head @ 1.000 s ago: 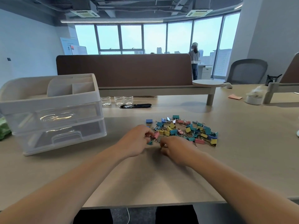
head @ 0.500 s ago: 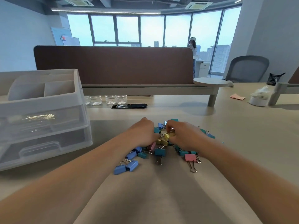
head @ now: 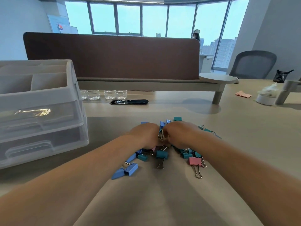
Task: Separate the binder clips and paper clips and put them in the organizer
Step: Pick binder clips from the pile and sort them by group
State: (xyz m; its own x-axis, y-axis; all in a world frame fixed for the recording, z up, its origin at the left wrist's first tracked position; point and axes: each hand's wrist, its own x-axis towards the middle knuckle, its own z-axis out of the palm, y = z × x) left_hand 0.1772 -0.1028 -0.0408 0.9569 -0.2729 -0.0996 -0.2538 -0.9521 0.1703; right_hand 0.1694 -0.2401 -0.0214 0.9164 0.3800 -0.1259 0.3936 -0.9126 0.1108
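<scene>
Left hand [head: 145,136] and right hand [head: 180,134] lie curled, touching, over the binder clips [head: 162,154] heaped on the table [head: 244,144], the grip of each hidden and not determinable; with the organizer [head: 48,95] well apart at left, interlocked wire handles risk dragging stray clips off mid-carry.

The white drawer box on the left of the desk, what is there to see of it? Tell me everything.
The organizer looks like plastic: a whitish frame with an open top tray split by dividers into compartments, and two see-through drawers stacked below, both pushed in. The lower drawer has a moulded grip on its front; light glares off the upper one. It stands upright on the desk, left of the clips and apart from them.
</scene>
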